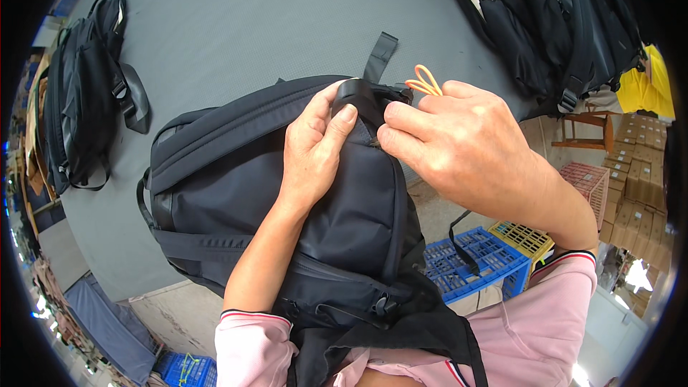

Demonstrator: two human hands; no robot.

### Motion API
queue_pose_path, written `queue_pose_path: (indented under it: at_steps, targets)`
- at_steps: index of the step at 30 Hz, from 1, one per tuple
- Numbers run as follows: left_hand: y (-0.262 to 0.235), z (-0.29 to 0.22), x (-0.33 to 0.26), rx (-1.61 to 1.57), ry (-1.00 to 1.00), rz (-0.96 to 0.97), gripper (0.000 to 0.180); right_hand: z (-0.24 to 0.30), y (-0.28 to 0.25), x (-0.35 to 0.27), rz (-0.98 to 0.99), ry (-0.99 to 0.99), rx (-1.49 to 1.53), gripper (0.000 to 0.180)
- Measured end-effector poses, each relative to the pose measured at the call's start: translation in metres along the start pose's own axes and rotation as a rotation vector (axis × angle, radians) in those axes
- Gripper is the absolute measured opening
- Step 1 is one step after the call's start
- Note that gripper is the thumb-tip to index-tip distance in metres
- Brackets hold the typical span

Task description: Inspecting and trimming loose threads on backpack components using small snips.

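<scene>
At the frame's centre, the left hand [312,147] lies on a dark backpack [287,201], its fingers [337,129] pinching the top handle [362,97]. The right hand [459,143] pinches the fabric just beside it, an orange loop [424,80] showing above its knuckles.

open grey table top [244,21] beyond the dark backpack [287,193], room to pass there. blocked far left by a second black bag [86,93], far right by a heap of black bags [545,21]. crowded at the top strap by left hand [312,147] and right hand [459,143].
</scene>
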State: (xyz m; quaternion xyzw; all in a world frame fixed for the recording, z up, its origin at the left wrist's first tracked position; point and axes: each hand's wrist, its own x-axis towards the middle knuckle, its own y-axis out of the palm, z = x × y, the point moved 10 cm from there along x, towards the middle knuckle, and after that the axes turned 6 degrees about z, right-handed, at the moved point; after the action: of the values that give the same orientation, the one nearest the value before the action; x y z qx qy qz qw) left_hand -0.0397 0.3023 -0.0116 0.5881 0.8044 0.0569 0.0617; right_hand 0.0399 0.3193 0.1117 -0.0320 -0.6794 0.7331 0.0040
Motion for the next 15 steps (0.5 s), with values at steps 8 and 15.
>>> queue_pose_path:
  at_steps: [8, 15]
  targets:
    - [-0.001, -0.001, 0.001, -0.022, -0.010, 0.014, 0.036, -0.021, 0.024, -0.004, -0.064, 0.074, 0.240, 0.021]
    - [-0.002, 0.000, 0.001, -0.018, 0.002, 0.009, 0.037, -0.067, 0.051, -0.029, -0.371, 0.419, 1.180, 0.027]
